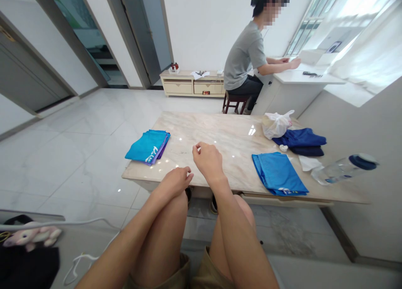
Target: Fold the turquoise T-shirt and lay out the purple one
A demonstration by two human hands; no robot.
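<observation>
My right hand (208, 160) hovers over the near middle of the marble-topped table (207, 128), its fingers curled in with nothing visible in them. Lower and to the left, my left hand (176, 181) is by my left knee at the table's near edge. Its fingers bend loosely, the thumb stands apart, and I see nothing held. Left of both hands lies a folded stack of bright blue and purple cloth (146, 146) with white lettering. To the right of my right hand is a folded blue cloth (279, 174) with a small print at its edge.
On the table's right are a white plastic bag (276, 124), dark blue cloth (301, 138), paper tissue (309, 163) and a clear bottle (345, 170). Beyond, a person (245, 54) sits at a white desk (310, 75). A low cabinet (179, 87) stands by the wall.
</observation>
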